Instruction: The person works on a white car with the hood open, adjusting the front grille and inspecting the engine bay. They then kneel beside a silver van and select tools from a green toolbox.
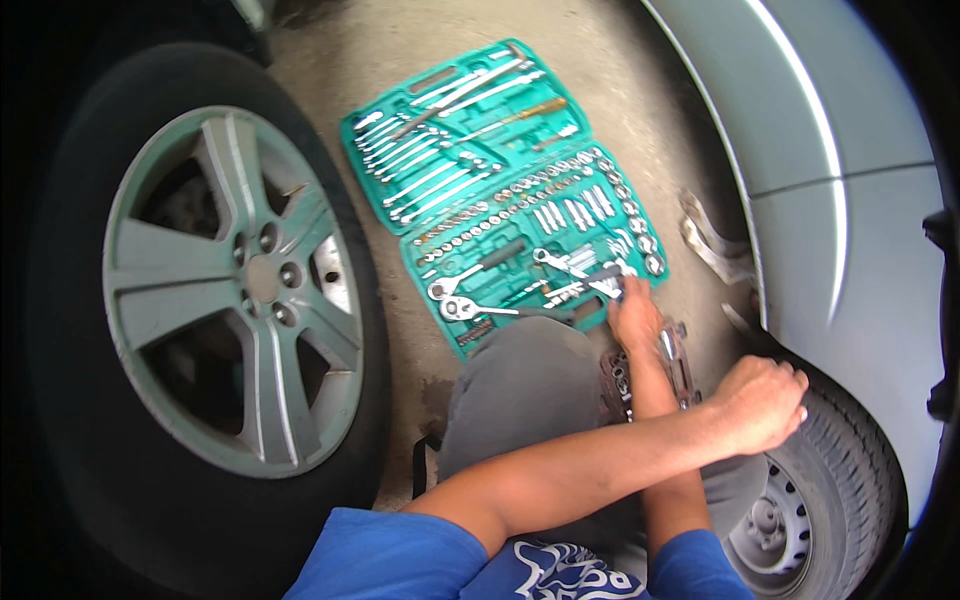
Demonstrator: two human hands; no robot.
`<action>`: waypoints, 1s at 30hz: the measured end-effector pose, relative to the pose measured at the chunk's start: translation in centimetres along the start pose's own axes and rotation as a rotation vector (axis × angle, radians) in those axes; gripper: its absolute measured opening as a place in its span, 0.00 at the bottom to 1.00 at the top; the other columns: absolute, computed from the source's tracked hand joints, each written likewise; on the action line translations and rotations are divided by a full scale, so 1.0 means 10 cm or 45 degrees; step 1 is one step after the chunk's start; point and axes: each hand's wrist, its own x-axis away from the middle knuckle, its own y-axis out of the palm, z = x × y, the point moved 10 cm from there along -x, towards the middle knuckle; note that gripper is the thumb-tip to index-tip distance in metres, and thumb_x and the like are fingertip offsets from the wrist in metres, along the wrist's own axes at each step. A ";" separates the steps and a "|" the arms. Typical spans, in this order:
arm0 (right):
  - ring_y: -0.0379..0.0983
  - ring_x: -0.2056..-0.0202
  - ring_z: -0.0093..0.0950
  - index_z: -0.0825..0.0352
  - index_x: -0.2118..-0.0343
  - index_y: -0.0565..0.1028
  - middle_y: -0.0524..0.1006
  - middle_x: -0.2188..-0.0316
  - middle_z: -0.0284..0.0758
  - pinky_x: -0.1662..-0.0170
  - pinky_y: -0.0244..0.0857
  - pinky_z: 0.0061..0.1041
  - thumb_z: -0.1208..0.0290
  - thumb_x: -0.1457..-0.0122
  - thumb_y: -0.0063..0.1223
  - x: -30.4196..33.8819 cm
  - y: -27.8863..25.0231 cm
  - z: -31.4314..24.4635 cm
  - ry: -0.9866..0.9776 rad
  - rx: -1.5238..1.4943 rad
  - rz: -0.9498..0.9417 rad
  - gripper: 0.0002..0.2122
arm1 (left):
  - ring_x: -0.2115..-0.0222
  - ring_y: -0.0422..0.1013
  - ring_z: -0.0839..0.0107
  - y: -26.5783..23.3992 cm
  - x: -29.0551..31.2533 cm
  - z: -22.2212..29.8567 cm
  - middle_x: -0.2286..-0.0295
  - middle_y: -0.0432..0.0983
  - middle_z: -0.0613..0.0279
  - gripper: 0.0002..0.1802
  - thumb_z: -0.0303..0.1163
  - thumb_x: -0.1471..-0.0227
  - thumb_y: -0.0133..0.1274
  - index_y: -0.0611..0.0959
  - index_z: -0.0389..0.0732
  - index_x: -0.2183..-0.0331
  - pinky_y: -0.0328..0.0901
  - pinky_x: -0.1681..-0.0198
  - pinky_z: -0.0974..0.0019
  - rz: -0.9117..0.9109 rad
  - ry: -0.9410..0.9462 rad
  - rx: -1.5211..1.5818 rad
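Note:
My left forearm crosses over the right one. At its end my left hand [760, 405] is curled closed, palm side hidden, beside the car's tyre; whether anything is in it cannot be seen. My right hand [637, 312] reaches to the near right edge of a green tool case [505, 215]. Its fingers are bent at the end of a silver ring-headed wrench [568, 267], which lies slantwise over other tools. Two ratchets lie to the left: a dark-handled ratchet [475, 270] and another ratchet [485, 310], its handle end near my knee.
A detached wheel [230, 290] stands close on the left. Pale car bodywork [820, 230] curves along the right, above a mounted wheel [790, 520]. A brown case with sockets [612, 380] lies under my right forearm. A curved metal part [710, 240] rests on the concrete floor [330, 50].

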 end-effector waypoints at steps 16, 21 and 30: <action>0.78 0.56 0.40 0.65 0.60 0.80 0.81 0.56 0.42 0.53 0.69 0.42 0.65 0.43 0.58 0.30 -1.72 0.60 -0.257 0.491 -0.007 0.11 | 0.56 0.75 0.55 -0.27 -0.16 -0.44 0.62 0.79 0.53 0.16 0.39 0.46 0.56 0.84 0.37 0.61 0.68 0.52 0.54 0.210 -0.155 -0.290; 0.75 0.58 0.32 0.71 0.58 0.76 0.80 0.59 0.41 0.54 0.68 0.34 0.79 0.39 0.51 0.84 -2.52 0.51 -0.255 -0.514 -0.059 0.08 | 0.51 0.73 0.57 -0.48 -0.18 -0.56 0.58 0.79 0.58 0.14 0.36 0.50 0.57 0.86 0.42 0.61 0.62 0.45 0.50 0.133 -0.124 -0.268; 0.69 0.53 0.23 0.63 0.34 0.66 0.75 0.51 0.36 0.50 0.64 0.23 0.78 0.34 0.53 1.12 -2.86 0.44 -0.127 -0.714 0.403 0.25 | 0.59 0.78 0.52 -1.30 -0.18 -0.82 0.65 0.82 0.52 0.11 0.34 0.40 0.50 0.83 0.43 0.60 0.72 0.54 0.49 -0.025 -0.233 -0.493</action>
